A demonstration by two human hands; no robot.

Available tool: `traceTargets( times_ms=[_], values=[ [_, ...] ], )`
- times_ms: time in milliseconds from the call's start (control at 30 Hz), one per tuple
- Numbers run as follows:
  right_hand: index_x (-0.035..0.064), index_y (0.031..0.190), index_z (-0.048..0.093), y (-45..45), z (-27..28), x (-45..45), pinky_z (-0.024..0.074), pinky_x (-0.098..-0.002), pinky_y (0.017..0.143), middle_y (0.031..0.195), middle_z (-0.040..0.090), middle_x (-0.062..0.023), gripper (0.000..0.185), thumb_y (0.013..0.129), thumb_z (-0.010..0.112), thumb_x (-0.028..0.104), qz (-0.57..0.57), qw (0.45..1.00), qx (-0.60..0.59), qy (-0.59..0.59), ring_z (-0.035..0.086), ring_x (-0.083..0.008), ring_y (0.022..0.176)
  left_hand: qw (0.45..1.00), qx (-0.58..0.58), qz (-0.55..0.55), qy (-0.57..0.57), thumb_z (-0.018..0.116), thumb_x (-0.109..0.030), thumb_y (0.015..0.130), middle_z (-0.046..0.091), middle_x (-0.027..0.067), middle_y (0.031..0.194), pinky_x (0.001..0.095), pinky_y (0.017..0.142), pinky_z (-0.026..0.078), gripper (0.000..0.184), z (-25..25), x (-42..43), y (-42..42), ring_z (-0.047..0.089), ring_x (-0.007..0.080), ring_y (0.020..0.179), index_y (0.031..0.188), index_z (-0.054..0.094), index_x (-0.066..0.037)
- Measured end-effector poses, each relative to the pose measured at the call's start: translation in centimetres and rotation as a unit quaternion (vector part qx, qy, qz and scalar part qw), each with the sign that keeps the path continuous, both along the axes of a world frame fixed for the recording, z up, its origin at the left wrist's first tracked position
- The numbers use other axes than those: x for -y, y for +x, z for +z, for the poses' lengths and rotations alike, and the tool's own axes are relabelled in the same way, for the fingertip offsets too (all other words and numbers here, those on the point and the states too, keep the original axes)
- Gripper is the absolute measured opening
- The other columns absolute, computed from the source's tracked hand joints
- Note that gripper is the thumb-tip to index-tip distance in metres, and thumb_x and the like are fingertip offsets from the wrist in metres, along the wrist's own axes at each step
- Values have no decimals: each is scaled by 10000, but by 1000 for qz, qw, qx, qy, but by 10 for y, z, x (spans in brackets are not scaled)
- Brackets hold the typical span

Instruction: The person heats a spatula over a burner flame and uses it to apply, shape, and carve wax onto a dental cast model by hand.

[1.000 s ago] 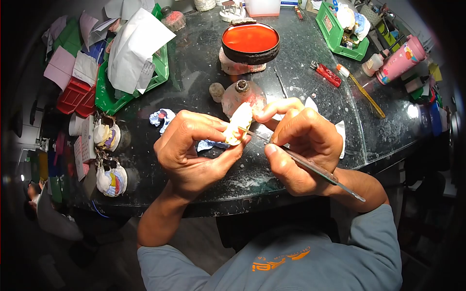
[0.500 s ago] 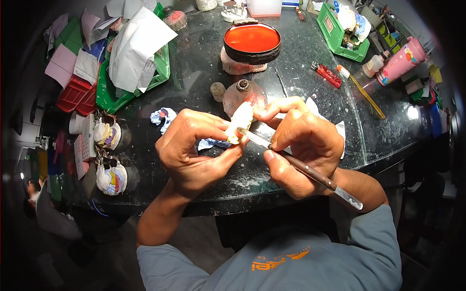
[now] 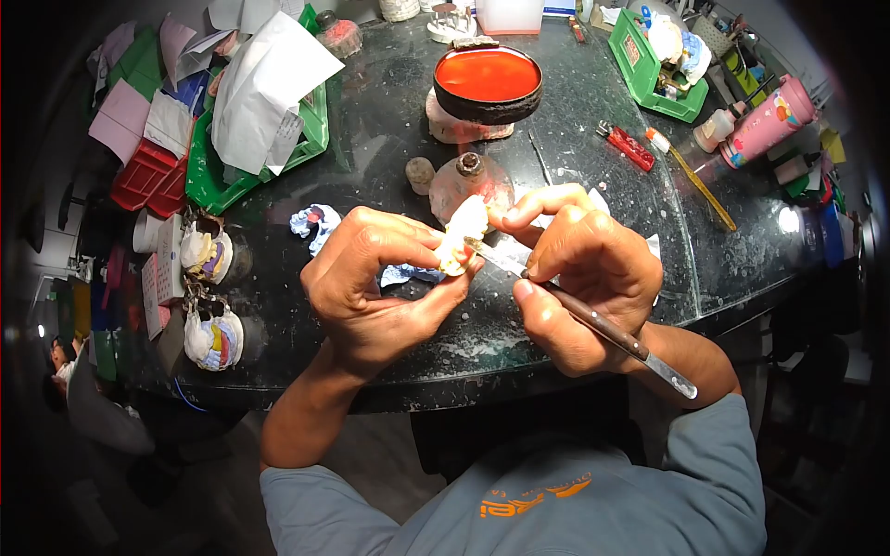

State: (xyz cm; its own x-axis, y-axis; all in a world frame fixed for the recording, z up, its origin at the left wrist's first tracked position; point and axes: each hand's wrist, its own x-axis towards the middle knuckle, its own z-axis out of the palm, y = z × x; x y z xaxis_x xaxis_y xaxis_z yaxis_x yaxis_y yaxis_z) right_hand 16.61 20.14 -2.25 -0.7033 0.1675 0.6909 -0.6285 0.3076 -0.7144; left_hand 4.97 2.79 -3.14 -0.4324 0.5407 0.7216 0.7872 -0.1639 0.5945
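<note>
Between the thumb and fingers of my left hand (image 3: 371,278) is a small cream-white dental cast (image 3: 464,227), held up over the black bench. My right hand (image 3: 593,283) grips a wax knife (image 3: 607,331) with a riveted wooden handle, its metal blade touching the cast's lower right side. One finger of the right hand rests at or close to the cast's edge. Just beyond the hands stands a glass spirit lamp (image 3: 472,185). Blue crumpled material (image 3: 413,274) lies partly hidden beneath the left hand.
A round black pan of red wax (image 3: 489,74) stands behind the lamp. Dental models on articulators (image 3: 213,338) sit at left, near a green bin (image 3: 320,130) of papers. A red lighter (image 3: 629,148), a yellow-handled brush (image 3: 700,181) and another green bin (image 3: 686,107) are at right.
The knife and right hand have shifted slightly, with the blade still against the cast. The whole view has moved a little, and the left hand keeps its hold.
</note>
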Motion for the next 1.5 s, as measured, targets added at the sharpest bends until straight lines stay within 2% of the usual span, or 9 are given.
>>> traceTargets(
  times_ms=[467,600,667,867,967,1067,1167,1300,1500],
  values=[
    [-10,785,569,1,-3,2,511,-464,960,708,581,-81,106,703,595,-72,7,1000,7,-9,582,-300,1053,1000,-7,-2,1,867,74,616,642,89,877,303,735,543,359,0,1,-1,662,191,824,835,610,-48],
    [-11,757,619,-3,-2,3,549,-372,837,803,633,-131,133,645,679,-53,-16,999,-26,-12,643,-276,939,1000,-8,4,6,870,56,612,661,89,854,302,711,548,338,2,0,-1,673,192,800,822,627,-48],
    [-10,755,619,-3,-2,2,557,-378,822,795,632,-127,134,642,676,-53,-15,1000,-27,-1,644,-278,931,1000,3,17,22,868,38,619,696,88,808,289,656,556,289,3,-3,1,696,188,751,803,662,-47],
    [-4,759,612,-3,-1,2,551,-376,800,769,619,-110,138,644,668,-55,-6,999,-37,-14,639,-284,918,1000,-3,10,27,862,52,626,691,93,813,275,645,553,287,3,-3,-1,697,177,765,802,655,-43],
    [-12,778,602,-2,-2,-3,523,-360,795,771,615,-109,133,667,661,-56,-12,999,-36,-15,631,-280,924,996,69,-38,33,847,82,656,679,99,871,266,678,574,304,0,-3,-2,697,158,801,836,627,-26],
    [-21,797,593,-2,-7,-4,502,-347,801,786,608,-118,122,701,659,-56,-10,998,-34,-49,622,-268,943,974,214,-71,33,829,107,688,658,105,934,265,739,595,327,1,-3,3,693,145,835,875,587,-8],
    [-36,857,586,-1,-10,2,512,-334,840,931,603,-157,132,755,669,-49,14,989,-6,-149,614,-218,972,945,301,-121,38,814,121,705,645,113,970,273,801,614,358,-4,0,-1,700,156,883,919,553,3],
    [-34,912,573,0,-10,-4,541,-317,848,1068,574,-186,147,811,680,-30,41,986,36,-160,609,-168,975,922,361,-138,-1,794,147,698,603,118,1000,328,863,606,422,3,4,-2,672,176,967,978,520,-11],
    [-17,924,572,3,-1,-4,565,-275,780,1058,582,-151,127,857,679,-25,42,976,97,-193,608,-130,945,903,403,-148,6,782,125,729,626,136,1037,333,859,613,407,4,3,-3,679,190,967,1024,528,6]
  ],
)
